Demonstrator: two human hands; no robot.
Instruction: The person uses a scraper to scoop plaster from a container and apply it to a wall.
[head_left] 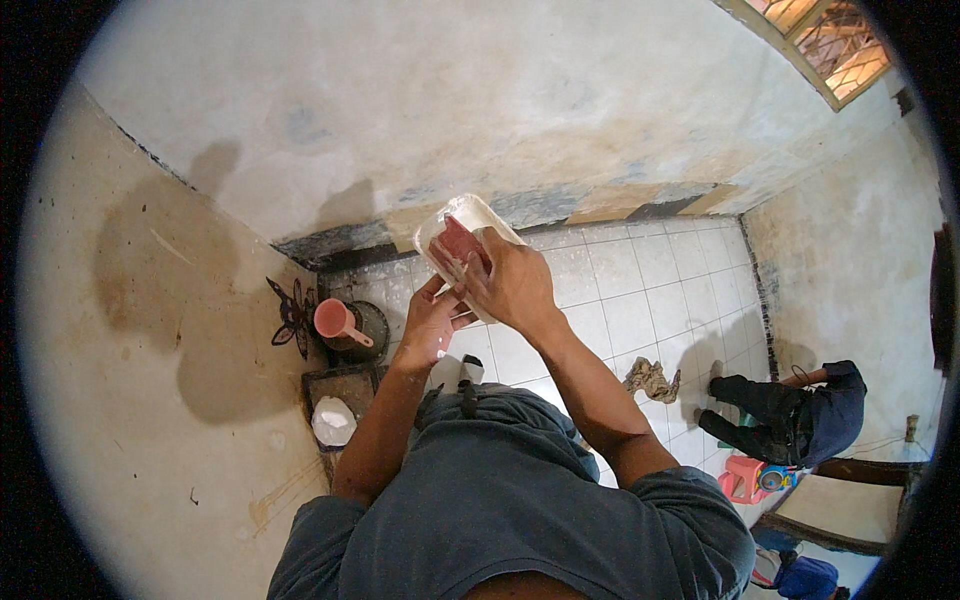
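A white rectangular plastic container [468,218] is held up in front of me, tilted, over the tiled floor. My left hand [428,325] grips its lower edge from underneath. My right hand [512,280] presses a reddish-pink pad or cloth [456,243] against the inside of the container. Both forearms reach up from my grey shirt at the bottom of the view.
A pink scoop [338,320] rests on a dark bucket [365,335] by the left wall, next to a black flower-shaped ornament [290,315] and a white bag [332,420]. A crumpled rag [652,380] lies on the white tiles. Dark clothing [790,415], a pink toy [745,480] sit at right.
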